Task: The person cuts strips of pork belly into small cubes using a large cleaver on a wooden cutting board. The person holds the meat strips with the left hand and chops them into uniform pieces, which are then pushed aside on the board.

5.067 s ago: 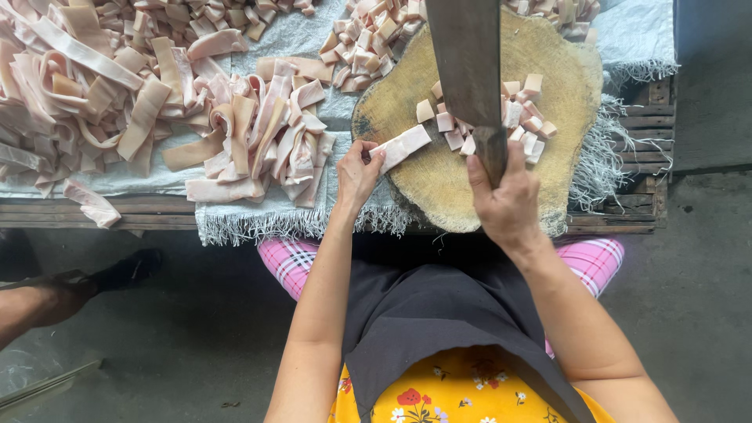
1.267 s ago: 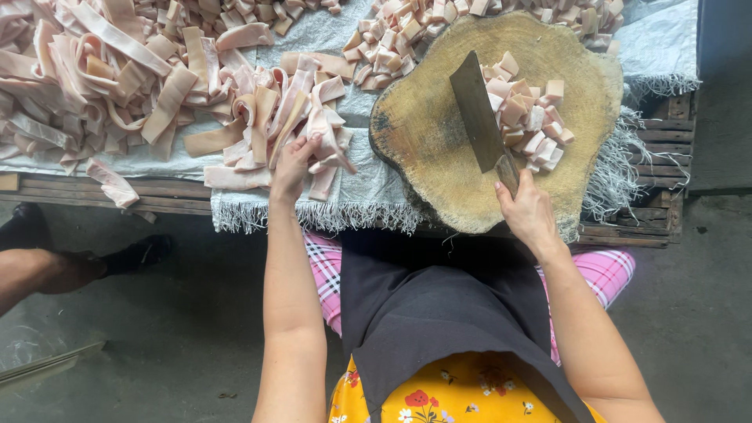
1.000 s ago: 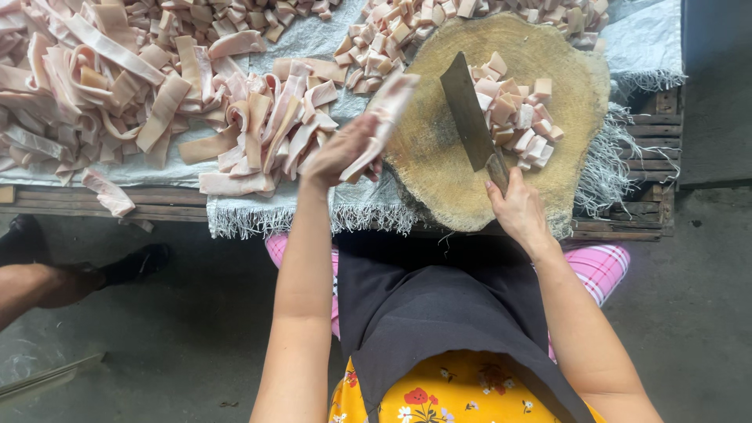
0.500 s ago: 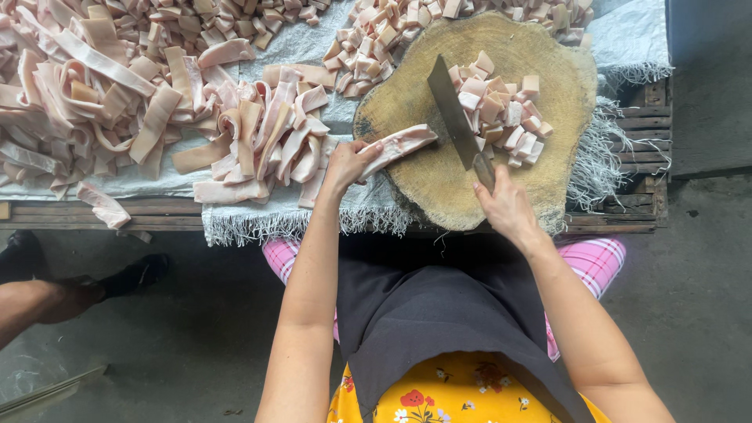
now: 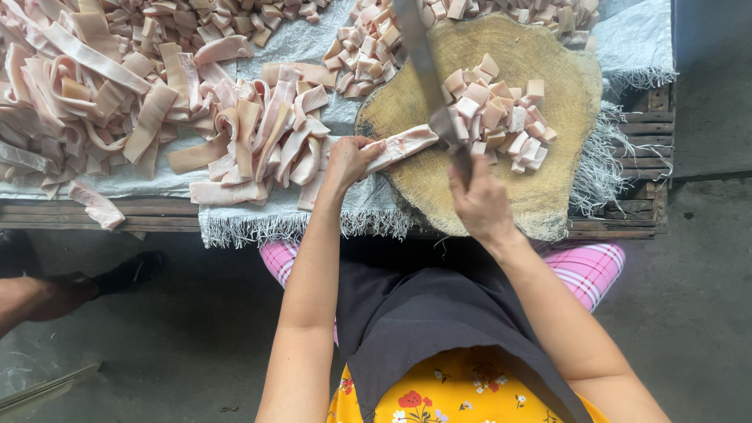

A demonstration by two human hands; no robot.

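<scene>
A low wooden pallet (image 5: pixel 638 133) draped in a frayed pale woven sheet (image 5: pixel 298 223) fills the upper half of the head view, above a bare concrete floor (image 5: pixel 705 313). Spread over the sheet's left side lies a broad heap of long pink strips (image 5: pixel 117 102) — ribbons of what appears to be pork skin, though the view does not settle it. On the right of the pallet sits a round chopping block (image 5: pixel 548 164), a thick slice of tree trunk with a scarred top. A pile of cut cubes (image 5: pixel 501 117) rests on the block's right half, and more diced pieces (image 5: pixel 368 55) lie on the sheet just beyond its upper left edge.

The seated person wears a dark apron (image 5: pixel 423 321) over a yellow floral top and pink checked trousers (image 5: pixel 587 266). A large cleaver (image 5: pixel 423 66) stands over the block, blade angled away from the camera, its lower edge meeting the end of a single strip (image 5: pixel 403 145) that lies half on the block, half over its left rim. The right hand (image 5: pixel 482 207) is clenched around the cleaver's handle. The left hand (image 5: pixel 348 160) curls its fingers onto the strip's near end, pinning it — knuckles up, beside the block's left edge. At far left, another person's dark shoe (image 5: pixel 129 274) rests on the floor.
</scene>
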